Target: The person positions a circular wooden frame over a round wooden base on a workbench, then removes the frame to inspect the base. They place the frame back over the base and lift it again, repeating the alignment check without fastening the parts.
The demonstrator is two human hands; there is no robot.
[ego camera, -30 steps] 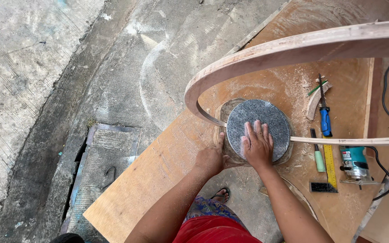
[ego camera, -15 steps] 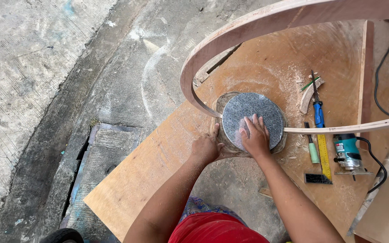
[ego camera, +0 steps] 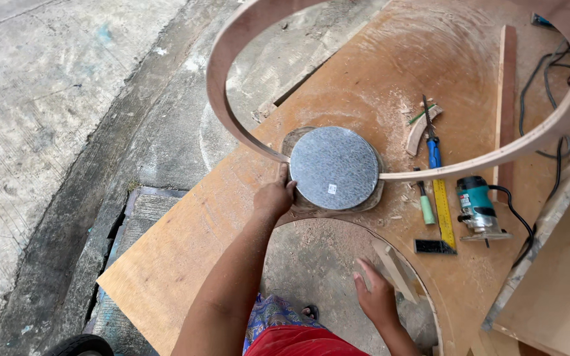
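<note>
— Where is your left hand (ego camera: 273, 198)?

— Your left arm stretches forward over the large brown plywood sheet (ego camera: 186, 244), the forearm nearly straight. The hand is curled, fingers bent down against the left rim of the round grey speckled stone disc (ego camera: 334, 167); whether you grip the rim or only press on it, I cannot tell.

— And the disc?

— It lies flat in a shallow round recess near the sheet's near edge, just beyond the big half-round cut-out there. A bent hoop of thin pale wood (ego camera: 245, 132) meets it on both sides.

— Your right hand (ego camera: 376, 298)?

— Low, over the cut-out, fingers spread and loosely open, holding nothing. Its fingertips are just beside a short pale wood offcut (ego camera: 396, 269) that leans at the cut-out's edge.

— What lies to the right?

— A blue-handled screwdriver (ego camera: 433, 146), a yellow try square (ego camera: 442, 217) and a teal corded trim router (ego camera: 477, 206), near the sheet's right edge, well apart from both hands.
</note>
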